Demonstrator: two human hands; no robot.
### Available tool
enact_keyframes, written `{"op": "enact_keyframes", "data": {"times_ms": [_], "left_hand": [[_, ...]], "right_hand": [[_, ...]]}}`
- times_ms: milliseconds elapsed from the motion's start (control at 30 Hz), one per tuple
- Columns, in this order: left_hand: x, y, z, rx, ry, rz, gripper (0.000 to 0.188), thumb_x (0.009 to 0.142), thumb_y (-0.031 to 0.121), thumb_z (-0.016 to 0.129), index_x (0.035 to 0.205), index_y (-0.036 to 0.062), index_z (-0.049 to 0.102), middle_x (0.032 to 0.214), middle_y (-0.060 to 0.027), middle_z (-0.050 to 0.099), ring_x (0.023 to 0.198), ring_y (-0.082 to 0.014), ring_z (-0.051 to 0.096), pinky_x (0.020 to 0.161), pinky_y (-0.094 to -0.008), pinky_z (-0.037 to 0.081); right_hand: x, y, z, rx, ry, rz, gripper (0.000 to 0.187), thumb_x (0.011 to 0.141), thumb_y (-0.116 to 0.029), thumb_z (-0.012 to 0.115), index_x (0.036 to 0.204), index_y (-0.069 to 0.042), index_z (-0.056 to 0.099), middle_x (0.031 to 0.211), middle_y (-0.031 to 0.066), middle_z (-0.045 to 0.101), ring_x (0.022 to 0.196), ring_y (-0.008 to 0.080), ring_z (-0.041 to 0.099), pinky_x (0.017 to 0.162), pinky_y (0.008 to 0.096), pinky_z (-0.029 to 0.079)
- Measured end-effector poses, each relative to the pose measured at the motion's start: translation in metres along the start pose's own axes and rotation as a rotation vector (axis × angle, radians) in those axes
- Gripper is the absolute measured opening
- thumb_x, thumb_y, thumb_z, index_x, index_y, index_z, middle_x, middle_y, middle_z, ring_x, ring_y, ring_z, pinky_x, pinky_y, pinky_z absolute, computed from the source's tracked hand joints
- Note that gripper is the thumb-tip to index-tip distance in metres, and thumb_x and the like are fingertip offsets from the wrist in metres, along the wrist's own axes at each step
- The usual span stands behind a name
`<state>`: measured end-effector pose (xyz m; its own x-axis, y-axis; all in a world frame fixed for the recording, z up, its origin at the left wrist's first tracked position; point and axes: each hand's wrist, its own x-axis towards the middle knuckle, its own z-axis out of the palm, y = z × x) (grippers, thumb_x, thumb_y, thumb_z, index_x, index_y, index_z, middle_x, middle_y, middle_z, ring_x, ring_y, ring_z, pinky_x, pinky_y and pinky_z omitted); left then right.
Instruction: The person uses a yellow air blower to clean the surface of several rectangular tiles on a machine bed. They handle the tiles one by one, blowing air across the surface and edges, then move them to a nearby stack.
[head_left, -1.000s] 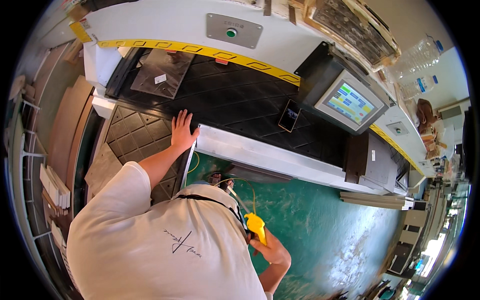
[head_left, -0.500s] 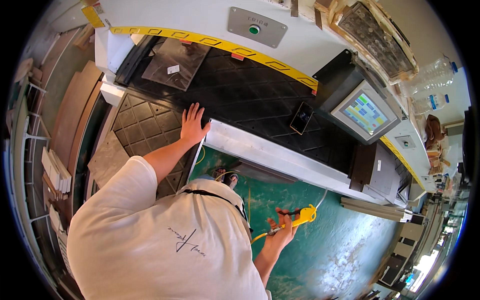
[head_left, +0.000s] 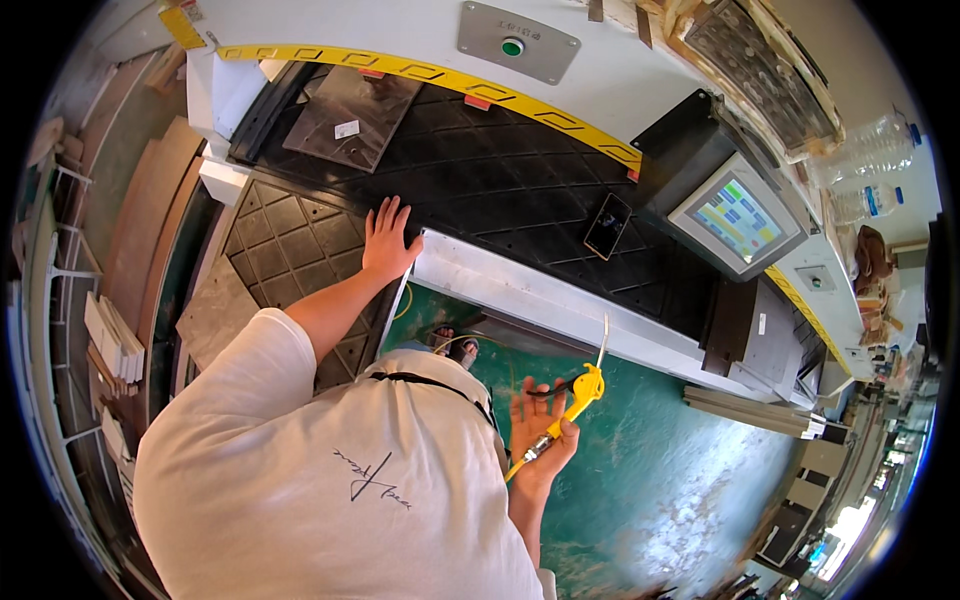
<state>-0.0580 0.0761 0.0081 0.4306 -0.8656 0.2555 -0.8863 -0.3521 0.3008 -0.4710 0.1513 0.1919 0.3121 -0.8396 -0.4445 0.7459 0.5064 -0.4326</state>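
Observation:
My left hand [head_left: 388,242] rests with its fingers stretched out on the near edge of the black machine bed [head_left: 480,180], by the corner of a white metal rail [head_left: 520,290]. It holds nothing. In my right hand [head_left: 540,440] is a yellow air blow gun [head_left: 583,392], held above the green floor. Its thin metal nozzle points up toward the rail, and its dark lever lies at my fingers. A yellow hose runs from its metal fitting toward my body. Beyond my left hand, a brown-grey panel [head_left: 350,115] with a white label lies on the bed.
A smartphone [head_left: 607,226] lies on the bed, left of a touchscreen unit [head_left: 742,220]. The white machine housing has a green button [head_left: 513,47] and a yellow striped edge. Stacked boards [head_left: 750,410] stand at the right; long boards [head_left: 140,250] and a rack line the left.
My right hand has moved left and tilted the air blow gun more upright, so its nozzle now crosses in front of the rail. My left hand stays on the bed edge.

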Motion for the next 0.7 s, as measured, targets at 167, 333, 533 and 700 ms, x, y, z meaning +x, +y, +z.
{"op": "enact_keyframes", "data": {"times_ms": [167, 333, 533, 700], "left_hand": [[0.001, -0.002, 0.0, 0.003, -0.026, -0.018, 0.072, 0.092, 0.043, 0.066, 0.151, 0.0063, 0.048, 0.167, -0.0172, 0.035, 0.157, -0.0351, 0.026, 0.128, -0.0577, 0.017], [0.001, 0.0, -0.002, -0.002, -0.029, -0.017, 0.072, 0.092, 0.043, 0.066, 0.151, 0.006, 0.048, 0.166, -0.0176, 0.036, 0.157, -0.0354, 0.027, 0.128, -0.0581, 0.018], [0.001, -0.002, 0.0, 0.006, -0.013, -0.002, 0.072, 0.092, 0.043, 0.066, 0.151, 0.005, 0.048, 0.166, -0.0181, 0.036, 0.157, -0.0358, 0.027, 0.128, -0.0585, 0.018], [0.001, -0.003, 0.0, -0.011, -0.025, -0.011, 0.072, 0.092, 0.043, 0.066, 0.15, 0.005, 0.048, 0.166, -0.0181, 0.036, 0.157, -0.0359, 0.027, 0.128, -0.0589, 0.018]], "right_hand": [[-0.007, 0.003, 0.011, 0.227, -0.055, 0.203, 0.066, 0.1, -0.063, 0.058, 0.149, -0.019, 0.052, 0.128, 0.0121, 0.063, 0.129, 0.0389, 0.06, 0.088, 0.0487, 0.059], [-0.003, -0.006, 0.013, -0.08, -0.059, 0.401, 0.073, 0.107, -0.066, 0.04, 0.147, -0.006, 0.049, 0.122, 0.019, 0.065, 0.041, 0.0105, 0.033, 0.039, 0.0267, 0.028], [-0.001, -0.015, 0.001, -0.707, -0.022, 0.389, 0.075, 0.107, -0.067, 0.04, 0.134, 0.001, 0.053, 0.108, 0.0149, 0.066, 0.043, 0.0098, 0.037, 0.042, 0.0254, 0.03], [-0.01, -0.026, -0.006, -0.782, -0.131, 0.393, 0.062, 0.111, -0.056, 0.04, 0.133, 0.0, 0.054, 0.115, 0.0136, 0.068, 0.048, 0.0089, 0.04, 0.046, 0.0244, 0.033]]}}
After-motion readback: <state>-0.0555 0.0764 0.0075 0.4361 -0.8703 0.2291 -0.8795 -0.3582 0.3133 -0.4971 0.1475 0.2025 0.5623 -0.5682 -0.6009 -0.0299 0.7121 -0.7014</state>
